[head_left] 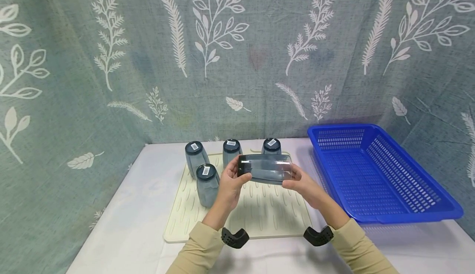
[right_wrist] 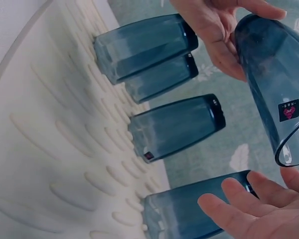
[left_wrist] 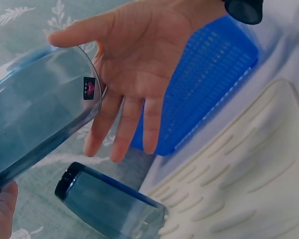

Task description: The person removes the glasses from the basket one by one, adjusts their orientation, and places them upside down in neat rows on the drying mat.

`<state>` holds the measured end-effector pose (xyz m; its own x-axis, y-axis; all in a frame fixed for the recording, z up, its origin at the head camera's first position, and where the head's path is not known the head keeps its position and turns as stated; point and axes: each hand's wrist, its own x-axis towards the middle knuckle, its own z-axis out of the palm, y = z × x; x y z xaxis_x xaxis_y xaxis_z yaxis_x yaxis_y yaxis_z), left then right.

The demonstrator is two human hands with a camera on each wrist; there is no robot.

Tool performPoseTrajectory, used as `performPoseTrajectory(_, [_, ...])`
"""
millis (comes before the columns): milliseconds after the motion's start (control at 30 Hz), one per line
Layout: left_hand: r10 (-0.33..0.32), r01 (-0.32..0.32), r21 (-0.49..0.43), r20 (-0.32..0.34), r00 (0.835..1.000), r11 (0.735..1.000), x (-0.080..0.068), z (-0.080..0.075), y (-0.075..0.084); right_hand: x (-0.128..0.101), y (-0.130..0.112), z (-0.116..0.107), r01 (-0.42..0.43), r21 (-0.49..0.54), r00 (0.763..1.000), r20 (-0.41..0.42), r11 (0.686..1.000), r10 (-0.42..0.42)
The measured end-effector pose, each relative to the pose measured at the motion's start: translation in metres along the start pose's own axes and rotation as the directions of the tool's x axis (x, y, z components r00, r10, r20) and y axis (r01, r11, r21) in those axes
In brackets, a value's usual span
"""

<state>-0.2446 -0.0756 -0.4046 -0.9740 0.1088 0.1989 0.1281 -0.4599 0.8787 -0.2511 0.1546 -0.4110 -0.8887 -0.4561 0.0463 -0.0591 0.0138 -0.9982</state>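
A smoky blue drinking glass [head_left: 265,168] lies sideways in the air above a cream drying mat [head_left: 259,220], held between both hands. My left hand [head_left: 231,185] grips its dark base end, thumb on the near side. At the rim end, my right hand [head_left: 309,186] holds the glass with thumb and index finger; the other fingers extend straight in the left wrist view. A small dark label with a red mark shows near the rim in both wrist views. Matching glasses stand upside down on the mat: a front-left one [head_left: 208,189], a back-left one [head_left: 196,158], a middle one [head_left: 231,152] and a right one [head_left: 271,147].
To the right of the mat sits a blue plastic basket [head_left: 334,183] with perforated walls, nothing visible inside. A white cloth [head_left: 130,224] covers the table. Behind it hangs a grey-green curtain [head_left: 256,88] with white leaf prints.
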Motion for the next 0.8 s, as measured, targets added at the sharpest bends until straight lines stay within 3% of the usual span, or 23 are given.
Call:
performPoseTrajectory(200, [-0.023, 0.023, -0.031, 0.004, 1.0, 0.999, -0.0004, -0.0004, -0.0013, 0.0, 0.0016, -0.0002, -0.021, -0.002, 1.0, 0.01, 1.0, 0.021])
performPoseTrajectory(567, [-0.003, 0.003, -0.08, 0.002, 1.0, 0.997, 0.0014, 0.0018, 0.0005, -0.0008, 0.0063, 0.0022, -0.066, -0.025, 0.998, 0.018, 0.998, 0.066])
performPoseTrajectory(800, [0.01, -0.014, -0.085, -0.043, 0.999, 0.996, 0.0013, 0.0057, 0.0033, 0.0031, 0.0089, 0.0024, -0.072, -0.024, 0.994, 0.074, 0.997, 0.074])
